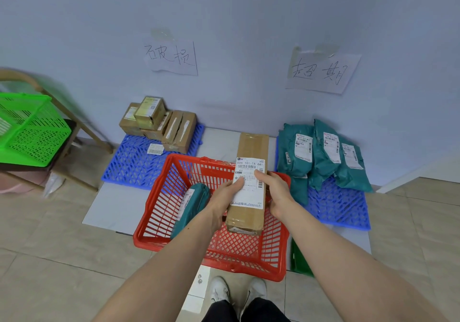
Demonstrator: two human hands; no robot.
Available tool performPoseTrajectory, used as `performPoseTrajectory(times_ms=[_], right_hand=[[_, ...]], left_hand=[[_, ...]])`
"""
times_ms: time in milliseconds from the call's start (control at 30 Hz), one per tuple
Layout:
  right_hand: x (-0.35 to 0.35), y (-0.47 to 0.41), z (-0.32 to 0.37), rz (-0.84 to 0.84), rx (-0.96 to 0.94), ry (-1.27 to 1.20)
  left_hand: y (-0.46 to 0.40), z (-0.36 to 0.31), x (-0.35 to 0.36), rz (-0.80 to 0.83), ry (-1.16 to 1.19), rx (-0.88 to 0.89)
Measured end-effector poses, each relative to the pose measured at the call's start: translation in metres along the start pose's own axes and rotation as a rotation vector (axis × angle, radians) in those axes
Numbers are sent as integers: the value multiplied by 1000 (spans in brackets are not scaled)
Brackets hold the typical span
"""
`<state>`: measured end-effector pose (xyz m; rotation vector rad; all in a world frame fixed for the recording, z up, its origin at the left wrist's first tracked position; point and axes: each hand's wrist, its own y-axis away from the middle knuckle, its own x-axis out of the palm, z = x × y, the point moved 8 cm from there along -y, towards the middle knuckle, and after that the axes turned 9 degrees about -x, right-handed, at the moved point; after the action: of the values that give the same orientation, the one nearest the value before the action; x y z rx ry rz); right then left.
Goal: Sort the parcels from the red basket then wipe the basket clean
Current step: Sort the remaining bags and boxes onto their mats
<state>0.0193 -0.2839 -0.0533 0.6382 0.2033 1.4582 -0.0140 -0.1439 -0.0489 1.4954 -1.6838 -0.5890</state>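
Tiled floor; both hands (254,194) grip a long brown labelled box (249,187) over the red basket (159,222).

I stand on a tiled floor (62,259) where the red basket (249,267) sits before my shoes (236,290). Two blue pallets lie by the wall, the left pallet (132,164) bearing cardboard boxes (159,125), the right pallet (341,204) bearing teal mailers (323,157).

Basket (159,197) between two pallets — boxes (159,122) left, bags (323,154) right.
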Motion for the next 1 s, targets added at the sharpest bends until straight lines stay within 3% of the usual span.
performPoseTrajectory(times_ms=[233,533,1000], right_hand=[[26,-8,-3,85,17,32],[111,-10,1,165,-5,105],[313,14,-73,234,41,215]], left_hand=[[7,0,-23,-99,47,25],[43,-23,-87,-179,157,104],[93,-63,-322,-305,215,93]])
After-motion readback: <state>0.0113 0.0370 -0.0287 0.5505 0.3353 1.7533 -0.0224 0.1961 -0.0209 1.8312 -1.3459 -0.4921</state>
